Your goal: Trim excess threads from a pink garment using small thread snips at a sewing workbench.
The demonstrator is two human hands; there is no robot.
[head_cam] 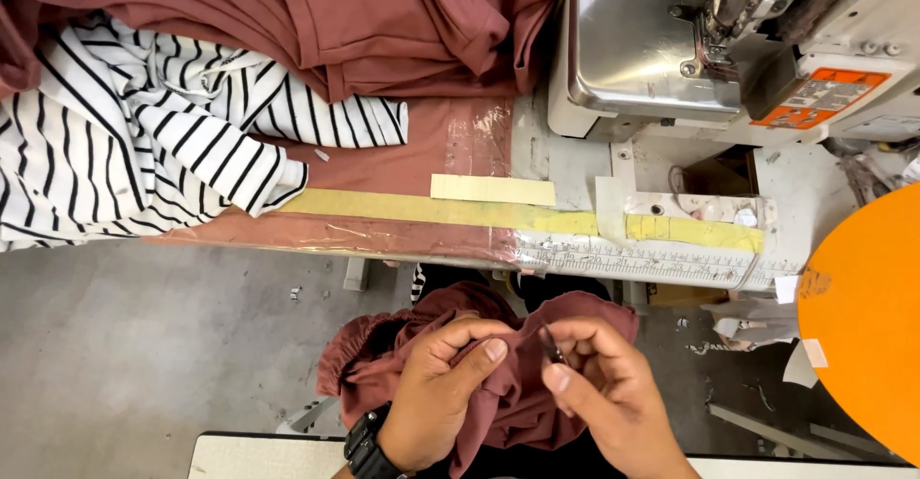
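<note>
A bunched maroon garment (508,398) lies in my lap below the table edge. My left hand (441,383), with a black watch on its wrist, pinches a fold of this fabric between thumb and fingers. My right hand (599,388) is right beside it, fingers closed on a small dark tool (553,350) held against the same fold. Both hands meet at the cloth's edge.
On the table lie a black-and-white striped garment (144,134), a pile of maroon fabric (383,19), yellow tape strips (460,211) and a ruler (642,263). A sewing machine (728,48) stands at the top right. An orange round surface (862,316) is at the right.
</note>
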